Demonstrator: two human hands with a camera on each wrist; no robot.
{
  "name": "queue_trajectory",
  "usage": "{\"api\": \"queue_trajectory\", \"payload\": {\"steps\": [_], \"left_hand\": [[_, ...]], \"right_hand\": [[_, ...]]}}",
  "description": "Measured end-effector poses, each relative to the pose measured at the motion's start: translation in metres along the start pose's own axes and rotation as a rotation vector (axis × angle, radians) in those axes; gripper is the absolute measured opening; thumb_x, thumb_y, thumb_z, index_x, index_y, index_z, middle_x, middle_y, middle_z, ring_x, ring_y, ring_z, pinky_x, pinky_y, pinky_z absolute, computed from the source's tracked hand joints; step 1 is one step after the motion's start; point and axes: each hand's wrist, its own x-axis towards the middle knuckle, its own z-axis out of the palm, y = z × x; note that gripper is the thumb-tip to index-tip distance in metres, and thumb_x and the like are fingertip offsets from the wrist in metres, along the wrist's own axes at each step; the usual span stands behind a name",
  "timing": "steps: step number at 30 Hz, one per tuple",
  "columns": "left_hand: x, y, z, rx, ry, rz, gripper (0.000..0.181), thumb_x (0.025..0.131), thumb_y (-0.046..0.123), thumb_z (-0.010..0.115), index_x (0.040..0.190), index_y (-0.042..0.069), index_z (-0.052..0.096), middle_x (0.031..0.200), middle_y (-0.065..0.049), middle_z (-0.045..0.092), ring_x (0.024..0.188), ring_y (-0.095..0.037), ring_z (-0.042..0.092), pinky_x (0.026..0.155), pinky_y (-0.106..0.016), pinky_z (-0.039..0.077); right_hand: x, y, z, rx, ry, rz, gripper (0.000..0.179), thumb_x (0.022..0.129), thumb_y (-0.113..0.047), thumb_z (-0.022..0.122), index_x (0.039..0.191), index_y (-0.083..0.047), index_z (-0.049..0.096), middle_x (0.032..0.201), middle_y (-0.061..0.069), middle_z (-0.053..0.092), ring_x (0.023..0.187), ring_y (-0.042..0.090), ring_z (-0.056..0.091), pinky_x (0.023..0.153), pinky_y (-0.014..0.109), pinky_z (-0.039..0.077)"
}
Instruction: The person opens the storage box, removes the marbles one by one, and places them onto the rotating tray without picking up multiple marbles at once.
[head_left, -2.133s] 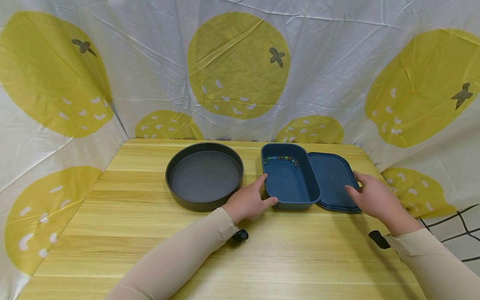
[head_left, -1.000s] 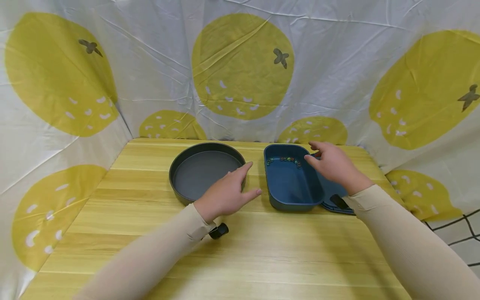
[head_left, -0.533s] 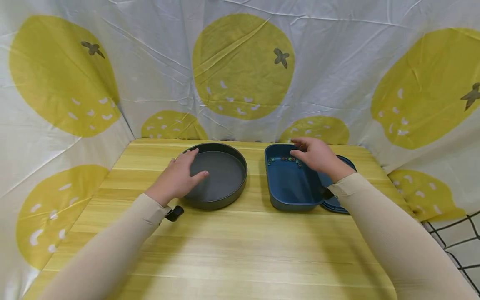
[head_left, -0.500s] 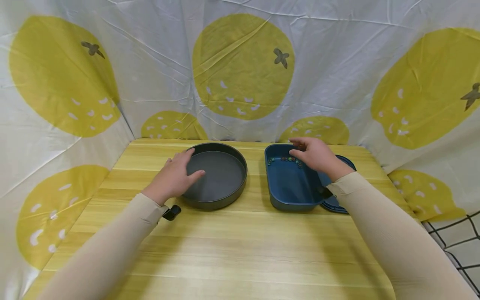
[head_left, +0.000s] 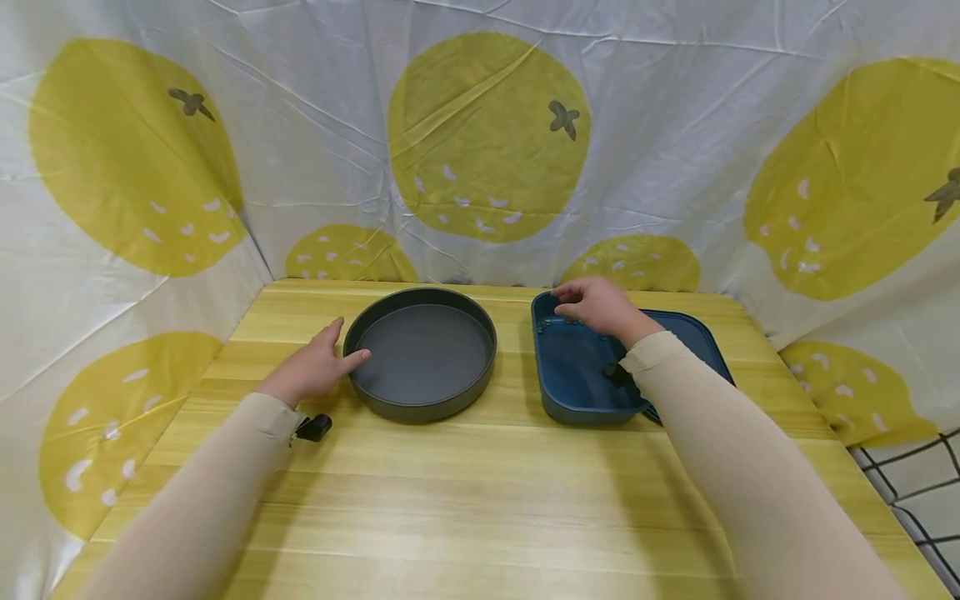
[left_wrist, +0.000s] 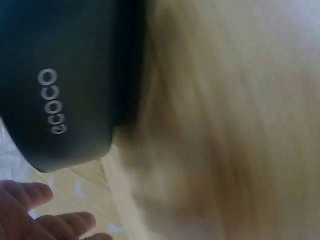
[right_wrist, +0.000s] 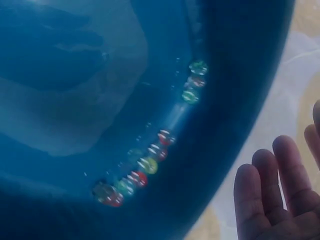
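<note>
My left hand (head_left: 309, 365) is beside the left rim of a round dark grey pan (head_left: 422, 354), fingers spread and holding nothing. In the left wrist view a dark wall lettered "ecoco" (left_wrist: 60, 110) stands close to its fingers (left_wrist: 65, 225). Over the far end of a deep blue rectangular box (head_left: 577, 383) hovers my right hand (head_left: 600, 310), with nothing visible in it. Several coloured glass marbles (right_wrist: 147, 165) lie along the box's inner edge. The right wrist view shows the right fingers (right_wrist: 292, 172) past the box rim; some marbles are hidden by this hand in the head view.
A flat blue lid (head_left: 693, 333) lies right of the box, partly covered by my right forearm. Everything stands on a wooden table (head_left: 480, 508). Behind it hangs a white curtain (head_left: 315, 125) with yellow fruit prints. Black wire mesh (head_left: 911, 483) shows at the lower right.
My left hand has left the box's near-left corner, crossed the pan leftward and reached its left side. The right hand has moved from the lid's right edge to above the box's far end.
</note>
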Motion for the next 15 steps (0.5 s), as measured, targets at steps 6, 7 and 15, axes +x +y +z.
{"api": "queue_trajectory", "payload": {"steps": [6, 7, 15], "left_hand": [[0.003, -0.008, 0.007, -0.026, -0.054, 0.007, 0.106, 0.105, 0.065, 0.049, 0.168, 0.005, -0.013, 0.173, -0.031, 0.007, 0.156, -0.055, 0.020, 0.126, -0.067, 0.021], [0.003, -0.009, 0.008, -0.020, -0.054, 0.010, 0.106, 0.106, 0.065, 0.048, 0.168, 0.005, -0.014, 0.173, -0.031, 0.008, 0.156, -0.055, 0.023, 0.126, -0.067, 0.023], [0.004, -0.013, 0.012, -0.052, -0.075, 0.052, 0.101, 0.107, 0.063, 0.047, 0.168, 0.017, -0.019, 0.174, -0.029, 0.005, 0.155, -0.055, 0.025, 0.126, -0.066, 0.024]], "right_hand": [[0.015, 0.012, 0.010, -0.035, -0.031, 0.013, 0.042, 0.106, -0.017, 0.065, 0.146, -0.005, 0.063, 0.142, 0.024, 0.065, 0.128, 0.041, 0.064, 0.104, 0.055, 0.054], [0.017, 0.014, 0.011, -0.052, -0.037, 0.013, 0.042, 0.106, -0.018, 0.065, 0.145, -0.005, 0.063, 0.142, 0.024, 0.065, 0.129, 0.042, 0.063, 0.104, 0.055, 0.054], [0.029, 0.021, 0.021, -0.150, -0.098, 0.007, 0.038, 0.106, -0.014, 0.064, 0.142, -0.003, 0.065, 0.141, 0.021, 0.067, 0.126, 0.041, 0.064, 0.102, 0.052, 0.055]]}}
